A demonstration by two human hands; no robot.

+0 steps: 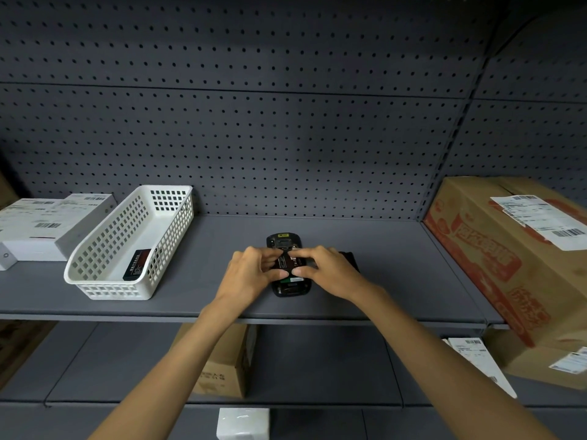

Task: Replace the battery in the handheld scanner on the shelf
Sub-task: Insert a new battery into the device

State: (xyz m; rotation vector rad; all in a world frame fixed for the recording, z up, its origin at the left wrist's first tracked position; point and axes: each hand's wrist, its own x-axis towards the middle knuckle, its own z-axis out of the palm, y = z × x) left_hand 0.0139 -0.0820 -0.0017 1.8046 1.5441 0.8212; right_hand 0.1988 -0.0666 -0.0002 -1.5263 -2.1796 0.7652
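Black plastic, back up: the scanner (290,268) lies face down near the middle of the grey shelf (397,281), so its open battery bay is towards me. A battery (287,261) sits in or over that bay, and both my hands bear on it. My left hand (251,274) has fingers curled onto its left edge and the thumb low. My right hand (327,271) pinches it from the right, fingertips on top. Whether it is going in or coming out, I cannot tell. Just right of the scanner, half under my right hand, lies a dark flat piece (351,260), probably the bay cover, set close for refitting. Well to the left, a white basket (127,249) holds another battery (137,264), kept apart so the two are not confused.
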